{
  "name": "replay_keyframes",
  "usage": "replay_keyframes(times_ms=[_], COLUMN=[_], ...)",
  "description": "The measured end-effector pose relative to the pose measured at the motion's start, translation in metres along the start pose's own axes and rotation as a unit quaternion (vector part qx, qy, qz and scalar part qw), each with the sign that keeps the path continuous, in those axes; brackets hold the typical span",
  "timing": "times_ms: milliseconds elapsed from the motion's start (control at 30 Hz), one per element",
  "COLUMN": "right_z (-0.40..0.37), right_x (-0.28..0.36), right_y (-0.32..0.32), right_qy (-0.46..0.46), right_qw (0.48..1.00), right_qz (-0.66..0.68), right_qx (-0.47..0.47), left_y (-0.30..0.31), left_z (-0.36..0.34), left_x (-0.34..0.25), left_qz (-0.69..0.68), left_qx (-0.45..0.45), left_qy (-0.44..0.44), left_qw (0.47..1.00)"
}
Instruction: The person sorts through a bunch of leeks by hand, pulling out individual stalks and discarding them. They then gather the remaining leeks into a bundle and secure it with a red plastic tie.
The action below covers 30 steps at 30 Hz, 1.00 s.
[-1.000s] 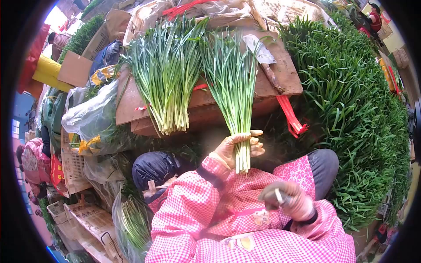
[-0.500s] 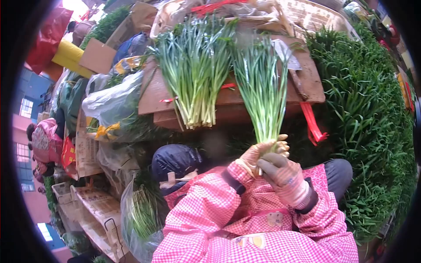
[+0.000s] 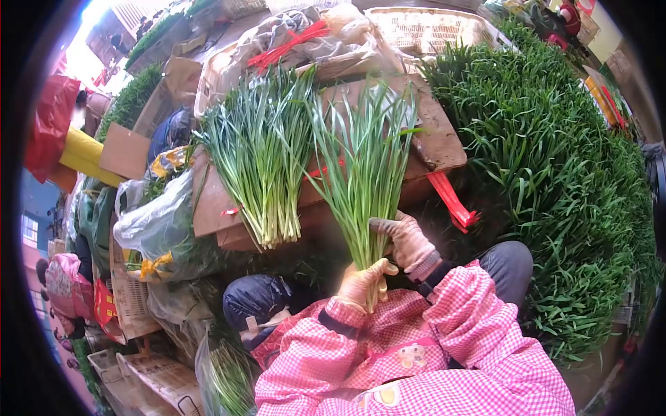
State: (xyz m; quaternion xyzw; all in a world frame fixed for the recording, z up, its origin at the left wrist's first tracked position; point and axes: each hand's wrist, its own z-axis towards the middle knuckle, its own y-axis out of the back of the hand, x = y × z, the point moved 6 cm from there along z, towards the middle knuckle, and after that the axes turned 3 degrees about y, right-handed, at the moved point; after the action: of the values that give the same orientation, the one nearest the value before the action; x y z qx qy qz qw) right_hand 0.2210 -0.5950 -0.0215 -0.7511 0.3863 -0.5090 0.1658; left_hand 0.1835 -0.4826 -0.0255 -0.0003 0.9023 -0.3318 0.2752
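Gloved fingers of my left hand (image 3: 366,283) wrap round the pale lower stalks of a bunch of green leafy vegetables (image 3: 364,187). Higher up the same bunch, at its right side, my right hand (image 3: 408,243) has its gloved thumb and fingers closed against the stems. The bunch stands nearly upright, its leaves fanning over a brown board (image 3: 444,139). To its left a second bunch (image 3: 267,159) lies on the board, cut ends toward me. Red strips (image 3: 451,201) hang off the board's right edge.
A large mass of green leaves (image 3: 548,180) fills the right side. Behind the board are a pale crate (image 3: 437,31) and red strips (image 3: 290,45) on plastic. At the left are a clear bag (image 3: 163,215), crates (image 3: 135,298) and a person in pink (image 3: 68,284).
The view has shifted, and the scene sits further left and lower. My hands have separated: the right is now higher on the stems, the left at the base. The held bunch's leaves have spread.
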Motion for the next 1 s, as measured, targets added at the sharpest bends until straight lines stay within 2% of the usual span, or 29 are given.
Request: replay_keyframes(times_ms=[33,67,133,200,333,400,500,533,633,667,767,900,933,1000], right_z=[0.004,0.006,0.009,0.017,0.021,0.022,0.008,0.021,0.014,0.018,0.022,0.009,0.007,0.006], right_x=[-0.001,0.0,0.006,0.02,0.049,0.058,0.078,0.07,0.081,0.08,0.049,0.02,0.012,0.016], right_y=[0.002,0.001,0.002,0.015,0.028,0.031,0.033,0.055,0.049,0.046,0.04,0.004,0.0,-0.001], right_qy=[0.018,0.037,0.06,0.109,0.16,0.203,0.247,0.229,0.18,0.2,0.102,0.083,0.042,0.032], right_qw=[1.0,0.999,0.995,0.99,0.982,0.975,0.96,0.963,0.975,0.975,0.984,0.996,0.999,0.999], right_qz=[0.012,0.025,0.063,0.043,0.033,0.008,0.009,-0.005,0.046,0.06,0.146,-0.039,-0.005,0.0], right_qx=[-0.013,-0.027,-0.047,-0.079,-0.098,-0.092,-0.133,-0.138,-0.122,-0.081,-0.027,0.004,0.016,0.035], left_y=[0.005,0.006,0.008,0.01,0.022,0.015,0.024,0.029,0.027,0.027,0.024,0.019,0.021,0.012], left_z=[0.0,0.0,-0.002,0.0,0.01,0.006,0.008,0.009,0.009,0.01,0.01,0.007,0.003,-0.001], left_x=[0.0,-0.004,-0.009,-0.01,-0.008,-0.014,-0.011,-0.01,-0.01,-0.009,-0.008,-0.01,-0.009,-0.016], left_qz=[0.0,-0.009,-0.034,-0.057,-0.091,-0.096,-0.111,-0.118,-0.109,-0.109,-0.078,-0.026,-0.013,-0.036], left_qx=[-0.026,0.006,0.0,0.001,0.062,0.049,0.051,0.055,0.08,0.077,0.047,-0.009,-0.017,0.017], left_qy=[-0.004,-0.018,-0.047,-0.079,-0.087,-0.076,-0.07,-0.07,-0.065,-0.068,-0.064,-0.112,-0.08,-0.067], left_qw=[1.0,1.0,0.998,0.995,0.99,0.991,0.99,0.989,0.989,0.989,0.994,0.993,0.997,0.997])
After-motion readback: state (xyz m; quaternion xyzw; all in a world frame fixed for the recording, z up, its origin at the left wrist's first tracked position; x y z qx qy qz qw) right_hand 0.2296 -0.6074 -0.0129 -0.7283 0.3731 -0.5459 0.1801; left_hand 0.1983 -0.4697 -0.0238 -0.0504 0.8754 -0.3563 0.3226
